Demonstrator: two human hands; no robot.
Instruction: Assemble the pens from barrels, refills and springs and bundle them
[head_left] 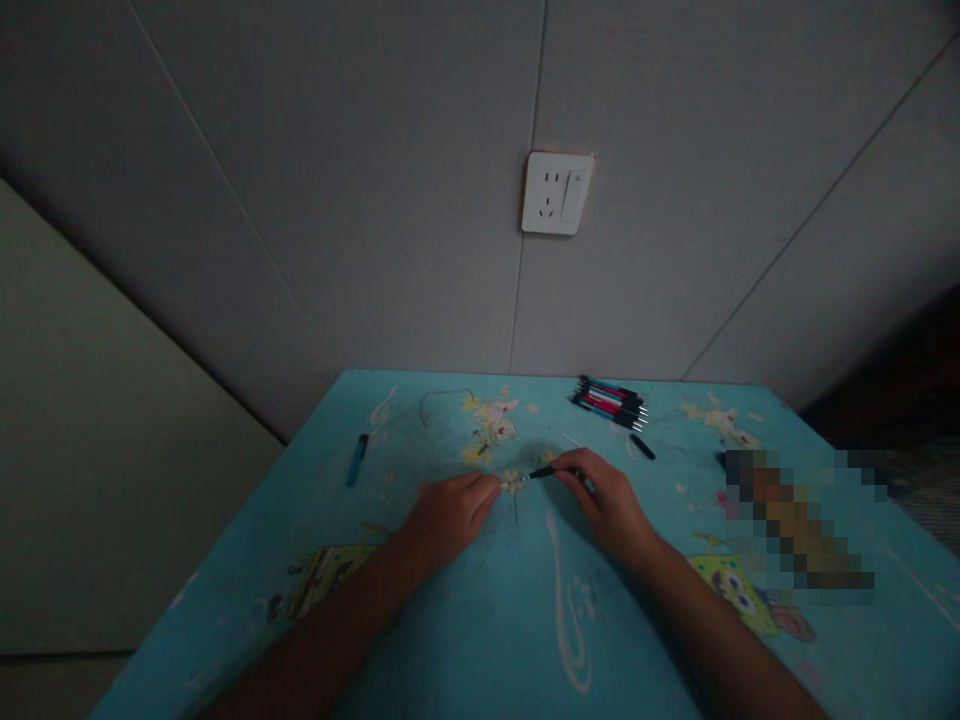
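Note:
Near the middle of the table my left hand (454, 512) is closed in a pinch. A small whitish tip shows at its fingers, too small to name. Facing it, my right hand (604, 495) pinches a slim black pen part (541, 472) whose silvery end points left, toward my left fingertips. A narrow gap seems to lie between the two. Beyond my right hand lie a bundle of pens (609, 402) in black, blue and red with metal tips, a short black piece (642, 446) and a thin white stick (572, 440).
The light-blue table (465, 640) has a cartoon-print cover and meets a grey wall. A blue pen part with a dark end (357, 460) lies at the left. A pixelated patch (799, 520) hides something at the right. A white socket (557, 193) is on the wall.

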